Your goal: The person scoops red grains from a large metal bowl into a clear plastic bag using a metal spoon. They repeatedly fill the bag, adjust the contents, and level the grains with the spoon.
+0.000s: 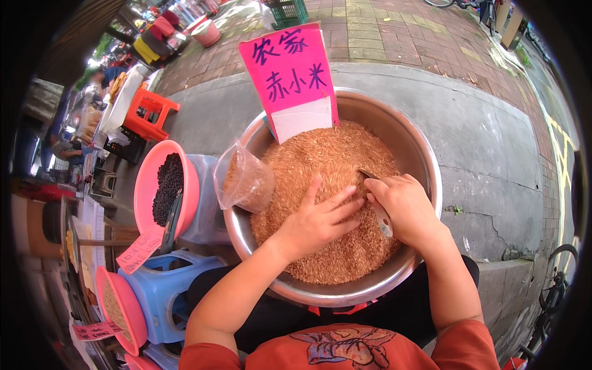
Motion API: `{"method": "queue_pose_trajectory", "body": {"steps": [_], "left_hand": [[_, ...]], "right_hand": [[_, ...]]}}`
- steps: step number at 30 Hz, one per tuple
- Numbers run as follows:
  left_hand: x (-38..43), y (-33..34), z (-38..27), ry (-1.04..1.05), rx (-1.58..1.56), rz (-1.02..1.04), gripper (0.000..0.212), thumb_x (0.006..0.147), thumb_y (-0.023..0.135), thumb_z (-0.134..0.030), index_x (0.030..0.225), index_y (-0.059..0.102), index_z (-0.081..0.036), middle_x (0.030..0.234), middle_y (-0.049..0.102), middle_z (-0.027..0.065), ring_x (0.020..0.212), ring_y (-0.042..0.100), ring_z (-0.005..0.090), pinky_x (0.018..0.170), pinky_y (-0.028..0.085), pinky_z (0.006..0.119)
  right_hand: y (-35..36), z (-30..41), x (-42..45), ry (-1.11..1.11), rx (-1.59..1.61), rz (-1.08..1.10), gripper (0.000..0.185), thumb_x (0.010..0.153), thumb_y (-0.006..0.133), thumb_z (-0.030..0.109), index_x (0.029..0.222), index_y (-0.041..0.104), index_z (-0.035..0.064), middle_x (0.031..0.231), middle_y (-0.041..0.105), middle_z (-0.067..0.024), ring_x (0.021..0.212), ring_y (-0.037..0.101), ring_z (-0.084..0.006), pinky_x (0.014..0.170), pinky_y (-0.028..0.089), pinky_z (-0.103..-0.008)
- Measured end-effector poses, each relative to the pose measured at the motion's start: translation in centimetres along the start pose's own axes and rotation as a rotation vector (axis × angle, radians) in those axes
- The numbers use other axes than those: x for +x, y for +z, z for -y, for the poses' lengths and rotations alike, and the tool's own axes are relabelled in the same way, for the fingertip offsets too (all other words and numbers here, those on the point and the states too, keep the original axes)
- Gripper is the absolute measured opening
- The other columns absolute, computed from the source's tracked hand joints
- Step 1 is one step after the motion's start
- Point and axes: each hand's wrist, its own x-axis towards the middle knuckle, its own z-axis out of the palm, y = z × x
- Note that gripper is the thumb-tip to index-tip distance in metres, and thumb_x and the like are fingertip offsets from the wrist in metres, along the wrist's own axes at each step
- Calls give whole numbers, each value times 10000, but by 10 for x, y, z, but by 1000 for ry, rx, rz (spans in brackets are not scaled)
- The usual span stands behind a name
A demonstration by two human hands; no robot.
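Note:
A wide stainless-steel basin (pixel 428 143) of reddish-brown grain (pixel 333 263) sits in front of me at my lap. My right hand (pixel 404 206) grips a metal utensil (pixel 383 219), likely a spoon or scoop; its handle has a hole and its far end is mostly hidden. Over the middle of the grain, my left hand (pixel 317 219) has its fingers spread and holds nothing; whether it touches the grain I cannot tell. A clear plastic measuring cup (pixel 254 185), partly filled with grain, leans at the basin's left side. Upright at the back stands a pink handwritten sign (pixel 289 69).
To the left, a pink bowl (pixel 143 175) of black beans or grains and another pink bowl (pixel 134 319) of pale grain stand by blue plastic stools (pixel 162 286). Farther off are a red stool (pixel 150 113), stall goods and a person (pixel 97 83). Bicycle parts (pixel 557 277) edge the right side.

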Motion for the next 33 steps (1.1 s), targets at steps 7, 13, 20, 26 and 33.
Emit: {"method": "queue_pose_trajectory", "body": {"steps": [7,13,20,26,33], "left_hand": [[1,-19,30,-305,-96,-122,292,803,693,-164,1094,684,-156,1288,593,45,1304,461,259,1129,172,580],[-18,-16,27,-557,-491,-372,337,849,654,-93,1175,619,-16,1288,570,152,1304,440,335,1105,307,429],[-9,12,14,-796,-560,-483,333,900,606,-131,1191,599,30,1295,555,197,1279,468,324,1087,339,398],[17,21,0,-873,-692,-544,332,941,572,-215,1161,635,26,1318,550,185,1309,436,316,1105,313,387],[28,16,-6,-1023,-1259,-831,341,1007,471,-237,1040,667,40,1158,639,135,1089,582,203,997,407,331]], "right_hand": [[-13,-25,-16,219,178,-124,210,905,540,189,981,652,29,828,664,-199,816,641,-374,734,501,-458],[-41,-18,-17,548,-35,35,315,943,506,287,843,646,24,809,660,-195,799,634,-378,728,492,-465],[-10,-7,0,516,134,-25,362,959,493,311,801,630,14,761,637,-222,775,619,-411,716,473,-503],[11,16,15,538,646,-200,379,974,487,293,757,583,-3,632,572,-156,615,574,-300,622,427,-395],[25,24,18,645,1224,-276,387,999,472,321,736,556,49,607,457,24,526,424,-71,503,346,-251]]}}
